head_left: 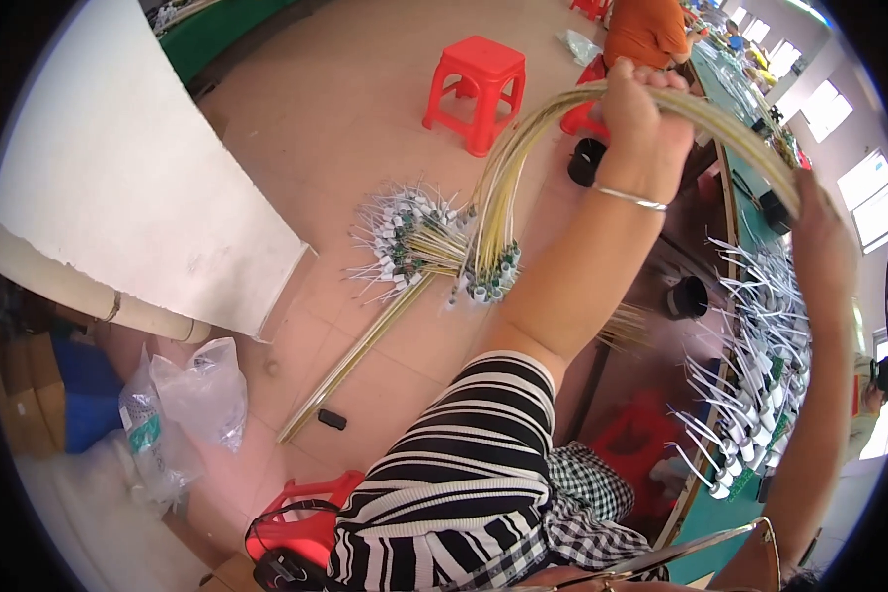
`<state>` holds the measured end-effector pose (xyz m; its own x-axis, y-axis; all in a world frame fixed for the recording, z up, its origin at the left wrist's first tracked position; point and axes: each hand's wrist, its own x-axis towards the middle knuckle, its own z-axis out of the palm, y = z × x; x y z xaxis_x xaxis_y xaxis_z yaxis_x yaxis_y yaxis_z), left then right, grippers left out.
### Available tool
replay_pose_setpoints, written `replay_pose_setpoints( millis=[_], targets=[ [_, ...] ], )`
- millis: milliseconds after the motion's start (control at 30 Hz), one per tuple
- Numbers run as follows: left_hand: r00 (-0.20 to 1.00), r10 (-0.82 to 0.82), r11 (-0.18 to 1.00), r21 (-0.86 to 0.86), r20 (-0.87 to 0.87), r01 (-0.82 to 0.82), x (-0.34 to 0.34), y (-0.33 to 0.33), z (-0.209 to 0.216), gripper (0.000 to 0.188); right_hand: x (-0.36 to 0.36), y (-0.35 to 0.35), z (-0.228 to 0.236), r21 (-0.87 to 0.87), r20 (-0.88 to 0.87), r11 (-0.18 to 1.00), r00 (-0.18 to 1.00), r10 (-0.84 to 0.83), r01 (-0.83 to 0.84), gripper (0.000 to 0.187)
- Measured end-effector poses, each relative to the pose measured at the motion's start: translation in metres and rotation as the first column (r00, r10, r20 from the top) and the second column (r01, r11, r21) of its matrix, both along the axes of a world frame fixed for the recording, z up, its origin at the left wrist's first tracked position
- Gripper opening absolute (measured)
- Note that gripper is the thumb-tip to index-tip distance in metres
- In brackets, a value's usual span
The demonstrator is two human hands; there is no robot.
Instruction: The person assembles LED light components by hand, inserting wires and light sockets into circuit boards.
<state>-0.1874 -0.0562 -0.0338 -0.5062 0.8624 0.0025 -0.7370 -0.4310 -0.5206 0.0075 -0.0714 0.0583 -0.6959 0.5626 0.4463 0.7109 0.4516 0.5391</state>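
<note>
My left hand [651, 123], a silver bangle at its wrist, is raised and closed round a bundle of thin yellowish strands [508, 173]. From that hand the bundle arches down to the left, ending in a cluster of white and green tips [485, 276]. Its other side bends down to the right, where my right hand [824, 237] grips it; that hand's fingers are partly hidden. Below the hanging cluster, a second bundle [355, 360] of similar strands lies on the floor, its white-tipped ends [400, 237] spread out.
A green-topped workbench [705, 538] runs along the right, holding many white-capped parts with wire leads [750, 395]. Red stools [479, 74] stand on the floor. Clear plastic bags [202, 390] and a white panel [138, 168] are at left. A person in orange [643, 35] sits farther off.
</note>
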Motion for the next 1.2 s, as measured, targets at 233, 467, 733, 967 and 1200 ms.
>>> replay_pose_setpoints(
  millis=[233, 467, 733, 967, 1200],
  targets=[
    [0.999, 0.045, 0.987, -0.156, 0.031, -0.039, -0.025, -0.009, -0.021, 0.028, -0.022, 0.004, -0.06, -0.131, -0.203, 0.983, 0.974, 0.101, -0.129, 0.025],
    [0.964, 0.142, 0.967, -0.175, -0.225, -0.183, -0.011, 0.001, 0.005, 0.018, -0.006, 0.039, -0.096, -0.168, -0.431, 0.957, 0.891, 0.145, -0.237, 0.026],
    [0.937, 0.127, 0.916, -0.323, -0.326, -0.237, 0.01, 0.014, -0.059, 0.022, 0.011, 0.058, -0.145, -0.284, -0.381, 0.934, 0.92, 0.097, -0.217, 0.024],
    [0.987, -0.113, 0.787, -0.596, 0.113, 0.159, 0.076, 0.05, -0.275, 0.029, 0.042, 0.071, -0.22, -0.366, 0.314, 0.928, 0.948, 0.054, 0.069, 0.01],
    [0.967, -0.191, 0.796, -0.55, 0.166, 0.252, 0.1, 0.042, -0.355, 0.031, 0.06, 0.063, -0.283, -0.38, 0.391, 0.921, 0.917, 0.076, 0.086, 0.009]
  ],
)
